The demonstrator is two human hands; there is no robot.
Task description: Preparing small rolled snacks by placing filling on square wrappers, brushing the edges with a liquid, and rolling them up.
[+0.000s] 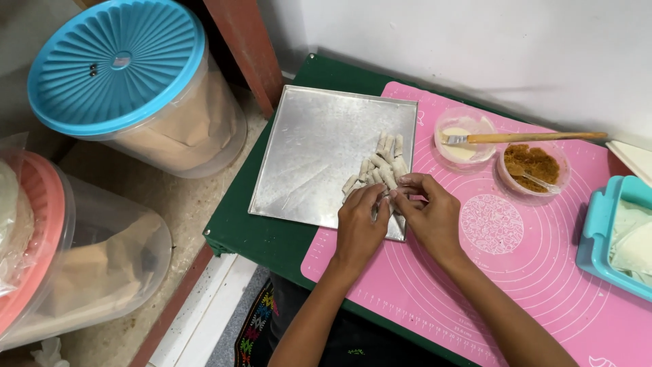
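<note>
My left hand and my right hand meet over the near right corner of a square metal tray. Their fingertips pinch a small pale dough roll between them, mostly hidden by the fingers. Several finished pale rolls lie in a loose pile on the tray just beyond my fingers. The tray rests partly on a pink silicone mat and partly on the green table.
A small clear bowl of pale paste has a wooden-handled brush across it. Beside it sits a bowl of brown filling with a spoon. A turquoise container of thin wrappers stands at the right. Two big lidded plastic tubs stand on the floor at left.
</note>
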